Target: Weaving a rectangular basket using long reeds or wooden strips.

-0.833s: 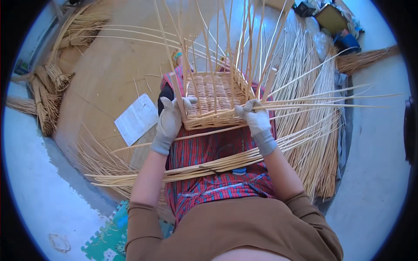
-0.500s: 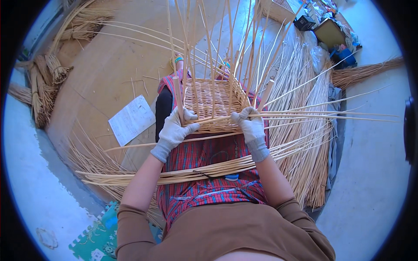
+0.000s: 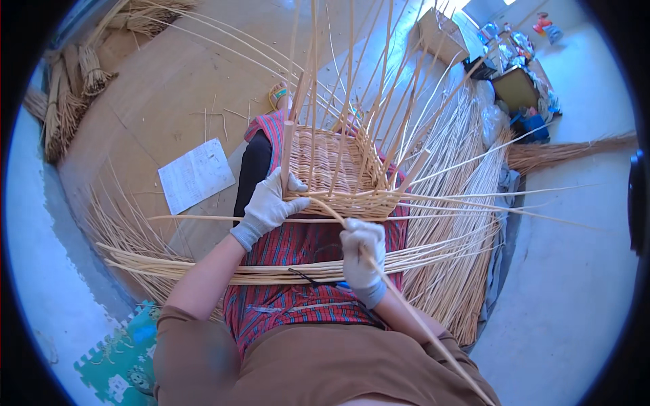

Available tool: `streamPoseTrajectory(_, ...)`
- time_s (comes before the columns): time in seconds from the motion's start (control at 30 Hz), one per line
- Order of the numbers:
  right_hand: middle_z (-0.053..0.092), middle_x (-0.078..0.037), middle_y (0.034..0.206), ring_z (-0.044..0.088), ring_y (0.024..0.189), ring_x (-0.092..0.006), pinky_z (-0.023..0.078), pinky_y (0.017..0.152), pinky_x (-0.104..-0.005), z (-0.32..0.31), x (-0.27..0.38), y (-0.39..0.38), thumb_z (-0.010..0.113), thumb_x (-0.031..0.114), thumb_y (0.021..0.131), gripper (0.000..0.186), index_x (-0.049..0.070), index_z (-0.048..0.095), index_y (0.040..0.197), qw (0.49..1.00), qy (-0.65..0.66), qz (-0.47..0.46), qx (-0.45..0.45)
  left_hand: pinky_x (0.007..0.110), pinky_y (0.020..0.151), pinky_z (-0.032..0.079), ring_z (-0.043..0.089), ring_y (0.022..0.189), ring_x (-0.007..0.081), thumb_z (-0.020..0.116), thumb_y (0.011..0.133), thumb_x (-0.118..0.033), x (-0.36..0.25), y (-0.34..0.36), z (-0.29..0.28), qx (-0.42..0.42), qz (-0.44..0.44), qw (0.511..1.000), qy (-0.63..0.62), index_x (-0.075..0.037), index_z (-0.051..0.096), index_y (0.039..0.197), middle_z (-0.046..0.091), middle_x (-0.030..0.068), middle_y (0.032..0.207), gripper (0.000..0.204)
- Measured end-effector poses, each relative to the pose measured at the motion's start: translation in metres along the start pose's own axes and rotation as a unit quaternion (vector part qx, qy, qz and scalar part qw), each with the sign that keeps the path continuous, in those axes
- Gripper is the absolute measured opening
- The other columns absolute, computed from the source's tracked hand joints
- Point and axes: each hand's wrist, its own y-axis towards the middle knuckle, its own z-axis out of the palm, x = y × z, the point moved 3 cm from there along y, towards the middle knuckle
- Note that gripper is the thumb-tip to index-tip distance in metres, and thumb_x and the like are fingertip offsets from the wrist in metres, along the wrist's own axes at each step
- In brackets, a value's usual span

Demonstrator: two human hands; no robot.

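A partly woven wicker basket (image 3: 332, 162) rests on my lap, its upright stakes rising all around and thicker posts at its near corners. My gloved left hand (image 3: 269, 206) grips the near left corner, thumb along the rim beside the thick post (image 3: 287, 152). In my gloved right hand (image 3: 363, 250), closed and drawn toward my body, is a willow rod (image 3: 420, 321). That rod bends away from the basket's near edge, passes through my fist and trails over my right forearm to the lower right.
A bundle of pale rods (image 3: 203, 272) lies across my lap. To the right spreads a large pile of rods (image 3: 453, 271). A paper sheet (image 3: 196, 176) is on the floor at left, with tied bundles (image 3: 68, 95) beyond. A cardboard box (image 3: 441, 37) stands far right.
My right hand has left the basket's near right rim and come back toward me, pulling the rod out from the side. My left hand stays at the corner. The view has shifted slightly.
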Motion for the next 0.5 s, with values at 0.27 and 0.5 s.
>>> streamPoseTrajectory(0.27,0.067,-0.011,0.096,0.067,0.091,-0.0321,0.055,0.081,-0.0399,0.008,0.023,0.057,0.068,-0.008,0.086,0.022,0.004,0.069,0.104,0.969,0.059,-0.185,0.153,0.031,0.085,0.057,0.067,0.09,0.0119,0.09,0.082,-0.01,0.013,0.004,0.002,-0.014,-0.025,0.998,-0.049,-0.006,0.058,0.099,0.07,0.0039,0.092,0.036)
streamPoseTrajectory(0.5,0.056,-0.023,0.14,0.063,0.118,-0.0347,0.051,0.101,-0.0422,0.108,-0.005,0.186,0.066,-0.005,0.089,0.056,0.009,0.059,0.142,0.976,-0.077,-0.155,0.134,0.027,0.075,0.05,0.048,0.075,0.0076,0.075,0.09,0.004,0.001,0.002,0.007,-0.079,-0.005,0.995,-0.064,-0.006,0.05,0.084,0.054,-0.0024,0.081,0.028)
